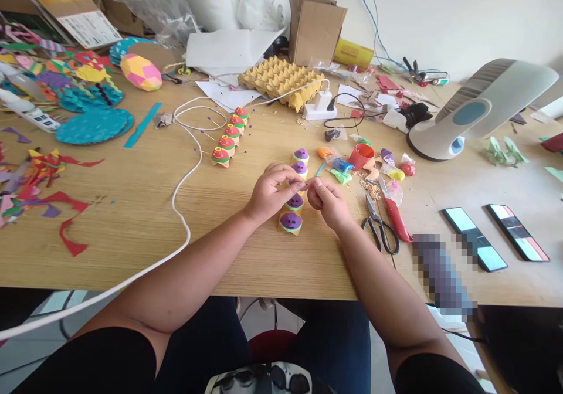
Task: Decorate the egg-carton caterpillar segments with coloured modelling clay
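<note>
My left hand (pixel 273 190) and my right hand (pixel 328 201) meet over a row of egg-carton cups topped with purple clay faces (pixel 291 223). The left thumb and fingers are pinched together, and my right hand is curled closed with its thumb on top. Something thin and tiny seems to sit where the fingertips meet, too small to name. Both hands hide the middle of the purple row. Left of it stands a second row of cups with red and green clay (pixel 227 143), thin sticks poking out of its sides.
Scissors (pixel 380 230) and a red-handled knife (pixel 398 219) lie to the right, near two phones (pixel 477 241). Behind are clay packets (pixel 341 164), a red cup (pixel 362 156), an egg tray (pixel 284 80) and a white fan (pixel 475 109). A white cable (pixel 173 194) crosses the left side.
</note>
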The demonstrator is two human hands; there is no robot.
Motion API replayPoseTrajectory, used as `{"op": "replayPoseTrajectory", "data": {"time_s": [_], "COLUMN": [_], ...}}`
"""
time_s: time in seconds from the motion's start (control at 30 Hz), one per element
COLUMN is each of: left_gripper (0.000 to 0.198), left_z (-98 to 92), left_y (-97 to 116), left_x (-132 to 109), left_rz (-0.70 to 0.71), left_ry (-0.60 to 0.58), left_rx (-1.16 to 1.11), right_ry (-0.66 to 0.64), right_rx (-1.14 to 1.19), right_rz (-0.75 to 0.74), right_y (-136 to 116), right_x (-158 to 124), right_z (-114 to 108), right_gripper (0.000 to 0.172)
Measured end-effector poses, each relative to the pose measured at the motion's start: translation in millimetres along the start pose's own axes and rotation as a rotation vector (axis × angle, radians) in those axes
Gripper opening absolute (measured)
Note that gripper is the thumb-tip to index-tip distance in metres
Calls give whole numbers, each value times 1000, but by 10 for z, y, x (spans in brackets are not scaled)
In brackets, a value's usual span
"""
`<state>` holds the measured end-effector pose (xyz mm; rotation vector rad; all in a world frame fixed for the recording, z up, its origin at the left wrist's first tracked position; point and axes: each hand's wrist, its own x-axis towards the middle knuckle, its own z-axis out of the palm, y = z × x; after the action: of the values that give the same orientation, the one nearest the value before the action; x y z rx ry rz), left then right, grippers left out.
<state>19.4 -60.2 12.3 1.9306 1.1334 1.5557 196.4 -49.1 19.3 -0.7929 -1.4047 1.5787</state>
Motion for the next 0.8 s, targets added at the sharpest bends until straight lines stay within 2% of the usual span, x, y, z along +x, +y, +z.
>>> {"op": "replayPoseTrajectory", "data": {"time_s": [0.3,0.57,0.8], "left_gripper": [15,19,17], "left_z": [-14,-44,-34], "left_y": [47,37,26], "left_x": [6,-14,-12], "left_rz": [74,-5,16], "left_ry": [-4,56,49], "left_rx": [94,121,114], "right_ry": [107,108,101], "right_rx": [-23,123,111], "right_rz": [53,67,11], "right_y": [-78,-94,-57], "right_x": [-2,-4,11], "right_z": [39,28,15], "right_gripper": [39,28,44]}}
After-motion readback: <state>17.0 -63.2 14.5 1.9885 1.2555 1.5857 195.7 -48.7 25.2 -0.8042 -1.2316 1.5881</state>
